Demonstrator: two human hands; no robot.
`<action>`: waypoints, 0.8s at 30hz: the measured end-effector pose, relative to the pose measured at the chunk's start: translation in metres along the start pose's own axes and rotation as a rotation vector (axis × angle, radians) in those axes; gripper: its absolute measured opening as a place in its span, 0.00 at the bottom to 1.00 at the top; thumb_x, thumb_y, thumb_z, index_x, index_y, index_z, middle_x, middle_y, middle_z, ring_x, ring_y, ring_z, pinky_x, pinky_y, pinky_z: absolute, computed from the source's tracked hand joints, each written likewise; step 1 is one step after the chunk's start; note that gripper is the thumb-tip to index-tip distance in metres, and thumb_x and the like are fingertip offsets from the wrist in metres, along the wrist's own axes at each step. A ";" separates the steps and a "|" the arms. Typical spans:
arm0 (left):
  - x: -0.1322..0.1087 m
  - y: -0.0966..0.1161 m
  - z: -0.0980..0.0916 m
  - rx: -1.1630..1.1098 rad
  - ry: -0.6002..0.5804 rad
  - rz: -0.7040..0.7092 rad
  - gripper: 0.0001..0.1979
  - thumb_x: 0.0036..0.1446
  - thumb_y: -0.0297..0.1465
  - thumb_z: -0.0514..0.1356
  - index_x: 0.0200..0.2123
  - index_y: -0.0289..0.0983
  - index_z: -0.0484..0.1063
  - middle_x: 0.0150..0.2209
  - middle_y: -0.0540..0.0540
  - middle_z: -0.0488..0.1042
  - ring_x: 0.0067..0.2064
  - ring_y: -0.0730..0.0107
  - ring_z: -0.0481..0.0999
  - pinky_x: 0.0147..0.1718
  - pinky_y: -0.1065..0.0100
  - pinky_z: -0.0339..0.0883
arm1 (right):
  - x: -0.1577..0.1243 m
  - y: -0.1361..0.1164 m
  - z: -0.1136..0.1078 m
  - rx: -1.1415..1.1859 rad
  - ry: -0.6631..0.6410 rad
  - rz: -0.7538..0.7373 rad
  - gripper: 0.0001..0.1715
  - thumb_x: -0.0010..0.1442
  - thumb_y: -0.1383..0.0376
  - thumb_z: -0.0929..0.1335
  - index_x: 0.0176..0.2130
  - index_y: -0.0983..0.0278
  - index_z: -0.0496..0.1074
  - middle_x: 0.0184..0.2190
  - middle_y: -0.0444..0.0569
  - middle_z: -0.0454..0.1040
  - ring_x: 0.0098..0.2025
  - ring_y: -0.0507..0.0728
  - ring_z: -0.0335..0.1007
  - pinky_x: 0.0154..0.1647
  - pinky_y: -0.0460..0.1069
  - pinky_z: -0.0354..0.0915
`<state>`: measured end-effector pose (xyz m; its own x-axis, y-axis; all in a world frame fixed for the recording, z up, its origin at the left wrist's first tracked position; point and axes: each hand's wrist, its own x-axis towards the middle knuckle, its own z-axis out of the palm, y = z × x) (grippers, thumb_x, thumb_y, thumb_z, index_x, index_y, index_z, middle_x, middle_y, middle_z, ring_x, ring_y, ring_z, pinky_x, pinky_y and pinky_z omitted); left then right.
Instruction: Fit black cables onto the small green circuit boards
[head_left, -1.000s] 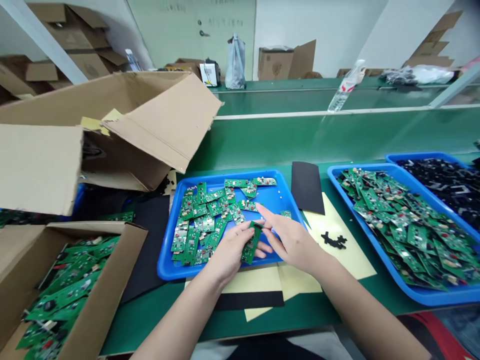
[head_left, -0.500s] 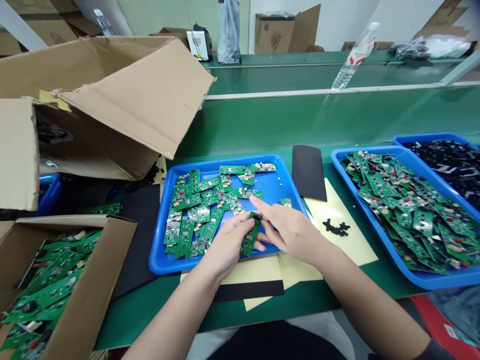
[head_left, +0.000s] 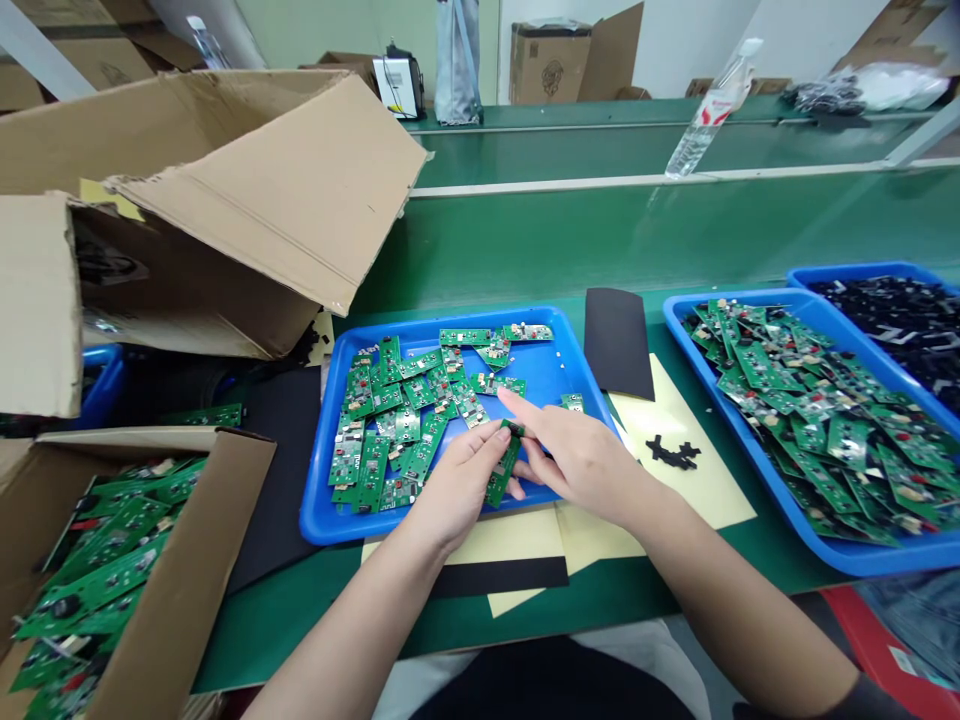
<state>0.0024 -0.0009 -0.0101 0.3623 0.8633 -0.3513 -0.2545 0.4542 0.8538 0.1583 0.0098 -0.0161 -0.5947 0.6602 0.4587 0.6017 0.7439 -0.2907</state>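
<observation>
A narrow green circuit board [head_left: 503, 470] is tilted in my left hand [head_left: 463, 478], with the thumb lying along its upper end. My right hand [head_left: 579, 455] is closed at that same end of the board, its index finger stretched out past it and other fingers curled by the board's right edge. A small black piece [head_left: 513, 428] sits on the board's top end, between the two hands. Both hands are over the front part of a blue tray [head_left: 319, 440], where several green circuit boards [head_left: 431, 385] lie loosely overlapped. What my right thumb touches is hidden.
Right of the tray, small black pieces [head_left: 673, 453] lie on yellow paper [head_left: 720, 490] near a black sheet [head_left: 619, 345]. A second blue tray [head_left: 814, 545] holds heaped boards. At left stand a box of boards [head_left: 195, 560] and a large open carton [head_left: 285, 190].
Both hands keep nearly the same pose on the circuit board. The board has turned slightly in the fingers, and the whole view has shifted a little.
</observation>
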 end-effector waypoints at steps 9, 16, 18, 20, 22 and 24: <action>-0.001 0.000 0.000 0.126 0.035 0.084 0.13 0.59 0.38 0.56 0.37 0.33 0.72 0.19 0.49 0.73 0.18 0.76 0.67 0.19 0.74 0.58 | 0.000 0.000 -0.004 0.038 0.035 0.118 0.27 0.64 0.71 0.57 0.61 0.72 0.58 0.31 0.52 0.74 0.32 0.56 0.70 0.34 0.52 0.69; -0.004 0.002 -0.002 0.263 0.004 0.072 0.14 0.60 0.39 0.54 0.31 0.34 0.71 0.16 0.52 0.71 0.16 0.79 0.61 0.19 0.74 0.55 | 0.003 0.006 -0.010 -0.086 0.119 0.000 0.18 0.66 0.73 0.57 0.49 0.73 0.71 0.30 0.54 0.74 0.34 0.58 0.67 0.34 0.53 0.69; -0.006 0.004 -0.003 0.291 -0.041 0.049 0.15 0.61 0.39 0.53 0.30 0.34 0.71 0.16 0.52 0.70 0.16 0.79 0.60 0.19 0.74 0.54 | 0.003 0.008 -0.011 -0.097 0.166 -0.072 0.15 0.65 0.74 0.59 0.40 0.71 0.74 0.30 0.55 0.74 0.36 0.59 0.68 0.36 0.54 0.70; -0.007 0.006 -0.005 0.293 -0.090 0.025 0.17 0.61 0.40 0.53 0.29 0.33 0.72 0.15 0.52 0.68 0.16 0.79 0.60 0.18 0.74 0.53 | 0.002 0.009 -0.012 -0.098 0.201 -0.121 0.14 0.64 0.74 0.61 0.36 0.70 0.75 0.30 0.55 0.74 0.39 0.59 0.68 0.39 0.54 0.71; -0.008 0.008 -0.005 0.274 -0.129 0.008 0.18 0.61 0.40 0.53 0.29 0.33 0.73 0.15 0.53 0.65 0.16 0.79 0.59 0.17 0.74 0.51 | 0.002 0.009 -0.011 -0.097 0.223 -0.142 0.13 0.63 0.74 0.61 0.35 0.68 0.75 0.30 0.54 0.73 0.40 0.59 0.69 0.41 0.55 0.72; -0.009 0.010 -0.006 0.254 -0.158 -0.006 0.18 0.60 0.40 0.53 0.28 0.33 0.72 0.14 0.53 0.63 0.16 0.79 0.57 0.17 0.75 0.49 | 0.002 0.008 -0.010 -0.089 0.246 -0.153 0.13 0.63 0.74 0.62 0.34 0.68 0.74 0.30 0.53 0.73 0.41 0.59 0.69 0.43 0.55 0.72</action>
<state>-0.0087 -0.0024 -0.0009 0.5036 0.8068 -0.3089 -0.0271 0.3722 0.9278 0.1672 0.0156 -0.0092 -0.5420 0.4883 0.6840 0.5656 0.8139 -0.1329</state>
